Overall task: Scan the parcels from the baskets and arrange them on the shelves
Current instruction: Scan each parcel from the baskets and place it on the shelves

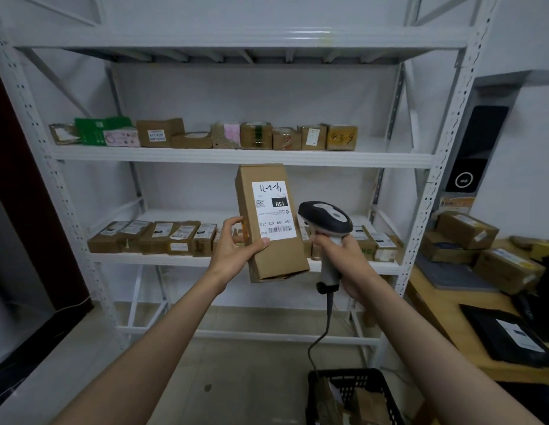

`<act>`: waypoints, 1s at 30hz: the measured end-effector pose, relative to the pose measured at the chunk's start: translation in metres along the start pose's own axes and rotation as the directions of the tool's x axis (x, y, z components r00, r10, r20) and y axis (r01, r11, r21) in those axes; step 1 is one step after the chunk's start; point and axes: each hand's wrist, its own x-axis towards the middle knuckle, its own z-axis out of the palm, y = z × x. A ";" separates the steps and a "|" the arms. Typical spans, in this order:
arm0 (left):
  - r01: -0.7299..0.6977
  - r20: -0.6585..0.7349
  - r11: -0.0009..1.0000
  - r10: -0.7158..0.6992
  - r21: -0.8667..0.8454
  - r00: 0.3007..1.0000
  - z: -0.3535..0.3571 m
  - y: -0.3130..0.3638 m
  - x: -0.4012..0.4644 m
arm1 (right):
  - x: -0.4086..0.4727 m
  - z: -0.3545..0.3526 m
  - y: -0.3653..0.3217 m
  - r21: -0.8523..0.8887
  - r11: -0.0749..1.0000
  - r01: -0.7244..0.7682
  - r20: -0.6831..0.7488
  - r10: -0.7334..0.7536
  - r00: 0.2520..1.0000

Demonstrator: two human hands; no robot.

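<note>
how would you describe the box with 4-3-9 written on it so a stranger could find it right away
Start at the white metal shelving unit and find the upper of its two stocked shelves, the one above the held parcel. Follow that row of parcels to its right end. The last one there is a brown cardboard box, the only one with yellow handwritten digits across its front instead of a printed label.

A white metal shelf unit (242, 156) carries two rows of brown boxes: an upper row (205, 136) and a lower row (153, 237). A black basket (352, 394) sits on the floor (236, 363). More parcels (481, 250) lie on a wooden desk (451, 326) at right.
</note>
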 end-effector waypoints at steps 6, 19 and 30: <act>-0.003 0.085 1.000 0.004 -0.004 0.996 0.021 0.043 0.034 | 0.020 -0.010 -0.025 0.074 0.997 -0.022 -0.033 0.024 0.999; -0.335 0.330 0.929 0.272 0.154 0.904 0.136 0.146 0.126 | 0.115 -0.085 -0.100 -0.076 0.977 0.197 -0.282 -0.211 0.936; -0.419 0.402 0.886 0.317 0.197 0.859 0.277 0.186 0.264 | 0.272 -0.178 -0.129 -0.075 0.965 0.252 -0.373 -0.261 0.891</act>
